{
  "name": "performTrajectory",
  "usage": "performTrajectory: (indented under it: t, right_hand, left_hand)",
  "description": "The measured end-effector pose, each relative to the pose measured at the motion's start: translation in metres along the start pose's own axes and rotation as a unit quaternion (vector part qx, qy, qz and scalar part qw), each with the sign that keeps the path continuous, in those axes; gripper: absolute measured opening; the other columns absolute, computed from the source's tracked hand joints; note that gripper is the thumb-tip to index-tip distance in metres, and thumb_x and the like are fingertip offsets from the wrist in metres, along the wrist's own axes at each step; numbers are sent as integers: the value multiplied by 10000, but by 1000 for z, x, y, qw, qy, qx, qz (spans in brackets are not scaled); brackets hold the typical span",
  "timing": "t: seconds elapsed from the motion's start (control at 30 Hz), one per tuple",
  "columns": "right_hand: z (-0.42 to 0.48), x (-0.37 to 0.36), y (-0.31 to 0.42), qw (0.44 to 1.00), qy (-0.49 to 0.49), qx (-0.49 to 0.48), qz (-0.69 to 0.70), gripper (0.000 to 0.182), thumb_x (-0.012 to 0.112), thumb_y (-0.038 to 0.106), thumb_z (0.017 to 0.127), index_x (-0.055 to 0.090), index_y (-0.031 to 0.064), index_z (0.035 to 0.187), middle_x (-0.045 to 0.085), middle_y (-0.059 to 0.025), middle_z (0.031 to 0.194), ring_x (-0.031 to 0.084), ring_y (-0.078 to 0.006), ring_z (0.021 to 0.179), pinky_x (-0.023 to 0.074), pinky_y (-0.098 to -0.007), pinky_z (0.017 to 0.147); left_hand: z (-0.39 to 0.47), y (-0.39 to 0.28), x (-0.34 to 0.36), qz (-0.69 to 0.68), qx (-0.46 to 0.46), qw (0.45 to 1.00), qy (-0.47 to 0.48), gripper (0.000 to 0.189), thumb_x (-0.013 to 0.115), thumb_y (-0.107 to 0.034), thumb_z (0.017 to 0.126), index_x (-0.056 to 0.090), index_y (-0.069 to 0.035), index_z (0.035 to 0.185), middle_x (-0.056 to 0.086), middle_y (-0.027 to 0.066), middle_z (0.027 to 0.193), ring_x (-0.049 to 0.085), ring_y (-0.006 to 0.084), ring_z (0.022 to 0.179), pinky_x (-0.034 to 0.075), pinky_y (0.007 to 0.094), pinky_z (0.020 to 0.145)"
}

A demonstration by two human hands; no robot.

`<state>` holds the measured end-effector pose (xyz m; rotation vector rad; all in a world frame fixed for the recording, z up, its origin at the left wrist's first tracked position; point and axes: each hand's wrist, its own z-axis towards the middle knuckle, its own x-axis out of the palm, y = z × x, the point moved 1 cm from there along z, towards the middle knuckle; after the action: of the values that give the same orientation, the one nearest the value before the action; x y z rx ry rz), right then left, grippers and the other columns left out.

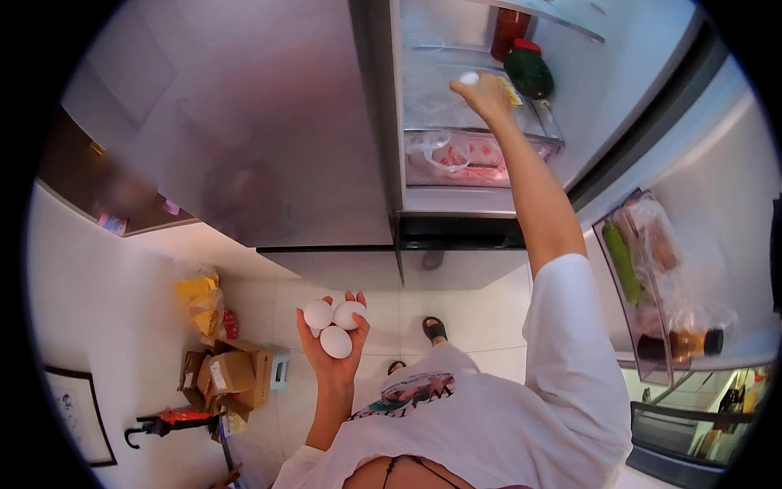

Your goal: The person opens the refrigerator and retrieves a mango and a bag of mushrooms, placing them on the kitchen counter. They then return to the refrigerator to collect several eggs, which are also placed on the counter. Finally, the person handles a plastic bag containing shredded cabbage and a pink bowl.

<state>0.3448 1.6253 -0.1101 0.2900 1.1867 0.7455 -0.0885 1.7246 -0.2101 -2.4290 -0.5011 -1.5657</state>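
Observation:
My left hand [332,365] is palm up in front of my body, cradling white eggs [335,342]. Three of them show clearly, and a white edge beneath them may be another. My right arm reaches into the open refrigerator. There my right hand [491,99] has a white egg [469,78] between thumb and fingers, over a glass shelf [427,113]. Whether that egg touches the shelf, I cannot tell. Just right of this hand lie a dark green gourd or squash [529,74] and a yellow label [511,91]. A red-brown jar [510,33] stands behind.
Below the shelf is a clear drawer [519,147] with plastic bags and reddish contents. The refrigerator's left door [293,134] is closed. The opened right door's bin [647,287] holds a green vegetable [622,263], bags and a bottle [690,344]. Cardboard boxes [235,373] and an umbrella [177,420] are at left.

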Motion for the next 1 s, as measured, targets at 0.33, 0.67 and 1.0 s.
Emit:
performTrajectory:
  t: [0.33,0.67,1.0]
  right_hand:
    - [67,62,-15,992,39,-83,-91,555,650,426,630,613,69,1054,597,-183,1049,526,-401,1015,454,-486,826]
    - [77,79,-8,982,31,-148,-113,563,650,437,640,595,71,1064,561,-194,1058,506,-372,1027,456,-481,829]
    - [77,78,0,975,42,-163,-147,563,622,436,667,579,82,1102,537,-190,1122,472,-365,1092,388,-527,867]
  left_hand:
    - [24,32,14,-26,82,996,20,396,594,-421,816,562,-63,981,466,182,1156,341,320,1196,467,397,769]
    - [36,40,18,-51,109,993,17,410,561,-457,831,553,-68,959,481,188,1122,349,315,1185,470,387,768]
    - [33,34,14,-62,129,989,24,413,568,-447,829,533,-66,985,472,186,1126,347,325,1184,468,393,772]
